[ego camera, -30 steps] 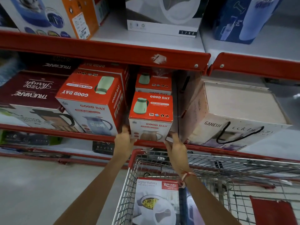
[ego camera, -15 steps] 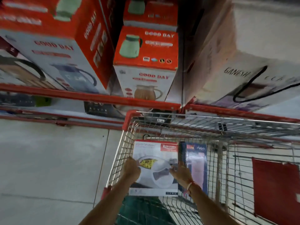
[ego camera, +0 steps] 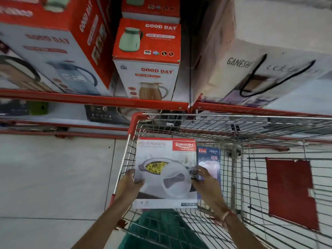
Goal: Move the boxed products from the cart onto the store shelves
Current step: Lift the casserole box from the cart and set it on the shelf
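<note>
A white Rishabh casserole box (ego camera: 166,172) lies in the wire cart (ego camera: 233,133), at its left side. My left hand (ego camera: 130,182) grips the box's left edge and my right hand (ego camera: 203,178) grips its right edge. A dark blue Liza box (ego camera: 209,159) stands in the cart just right of the white box, partly behind my right hand. On the red-edged shelf (ego camera: 93,99) above the cart sits a small red and white Good Day jug box (ego camera: 146,58), with a second one behind it.
A large Good Day box (ego camera: 53,42) stands left of the small one and a big Ganesh box (ego camera: 251,69) to its right. A lower shelf holds dark boxes (ego camera: 102,114). A red panel (ego camera: 291,193) hangs on the cart's right side. Tiled floor lies at the left.
My hands left the small Good Day box on the shelf and came down into the cart, where they took hold of the white casserole box. The view tilted down.
</note>
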The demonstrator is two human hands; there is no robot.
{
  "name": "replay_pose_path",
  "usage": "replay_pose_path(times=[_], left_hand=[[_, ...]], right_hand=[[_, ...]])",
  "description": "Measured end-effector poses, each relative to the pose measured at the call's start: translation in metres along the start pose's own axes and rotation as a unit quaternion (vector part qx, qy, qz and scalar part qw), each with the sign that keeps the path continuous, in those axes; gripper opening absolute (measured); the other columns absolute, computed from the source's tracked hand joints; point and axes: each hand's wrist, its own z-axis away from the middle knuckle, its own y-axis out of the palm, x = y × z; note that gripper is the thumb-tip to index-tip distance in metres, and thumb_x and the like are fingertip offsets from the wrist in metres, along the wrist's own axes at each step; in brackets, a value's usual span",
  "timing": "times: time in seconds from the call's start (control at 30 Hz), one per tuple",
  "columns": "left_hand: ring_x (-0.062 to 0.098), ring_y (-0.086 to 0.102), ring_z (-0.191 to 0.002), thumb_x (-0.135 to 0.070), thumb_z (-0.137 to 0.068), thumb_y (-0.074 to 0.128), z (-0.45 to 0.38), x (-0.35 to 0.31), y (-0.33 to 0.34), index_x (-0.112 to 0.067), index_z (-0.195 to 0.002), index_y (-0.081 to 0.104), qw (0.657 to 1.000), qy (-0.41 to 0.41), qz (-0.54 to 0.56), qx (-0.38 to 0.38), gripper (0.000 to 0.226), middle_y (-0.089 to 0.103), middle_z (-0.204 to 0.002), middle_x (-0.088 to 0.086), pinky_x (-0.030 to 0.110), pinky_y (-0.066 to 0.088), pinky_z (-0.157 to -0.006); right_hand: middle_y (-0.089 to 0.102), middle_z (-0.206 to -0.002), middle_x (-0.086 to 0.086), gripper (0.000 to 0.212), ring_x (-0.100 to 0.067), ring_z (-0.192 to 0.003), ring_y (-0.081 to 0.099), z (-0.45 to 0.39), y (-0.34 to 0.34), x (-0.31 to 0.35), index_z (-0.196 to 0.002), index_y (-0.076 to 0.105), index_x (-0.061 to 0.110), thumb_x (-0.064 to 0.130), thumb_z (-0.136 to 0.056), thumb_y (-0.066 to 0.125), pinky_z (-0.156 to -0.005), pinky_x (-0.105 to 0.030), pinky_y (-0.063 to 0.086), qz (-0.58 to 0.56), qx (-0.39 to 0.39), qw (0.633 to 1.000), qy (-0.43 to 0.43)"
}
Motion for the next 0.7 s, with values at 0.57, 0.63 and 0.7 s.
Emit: replay_pose_path(times=[0.57,0.63,0.7], left_hand=[[0.017,0.071,-0.089,-0.018,-0.064,0.084,0.107,-0.042,-0.106,-0.036,-0.088,0.059,0.961,0.169,0.174,-0.134,0.038,0.074,-0.095,-0.008,0.045,0.057,-0.087],[0.009,0.071,-0.085,-0.020,-0.062,0.084,0.111,-0.058,-0.119,-0.029,-0.091,0.061,0.948,0.202,0.180,-0.167,0.038,0.075,-0.092,-0.005,0.040,0.058,-0.081],[-0.007,0.068,-0.077,-0.017,-0.063,0.084,0.116,-0.078,-0.135,-0.021,-0.095,0.061,0.931,0.245,0.190,-0.193,0.039,0.074,-0.085,-0.009,0.014,0.054,-0.071]], right_hand=[[0.067,-0.097,0.022,0.052,0.026,-0.075,0.059,0.134,-0.094,0.089,-0.121,0.063,0.032,0.017,-0.074,0.079,-0.065,0.007,0.043,-0.146,-0.240,0.948,-0.149],[0.067,-0.105,0.021,0.049,0.030,-0.081,0.055,0.137,-0.102,0.102,-0.120,0.066,0.025,0.017,-0.073,0.080,-0.068,0.008,0.042,-0.148,-0.269,0.933,-0.187],[0.065,-0.108,0.024,0.049,0.030,-0.086,0.055,0.139,-0.114,0.118,-0.119,0.067,0.024,0.018,-0.072,0.080,-0.074,0.007,0.042,-0.159,-0.303,0.914,-0.220]])
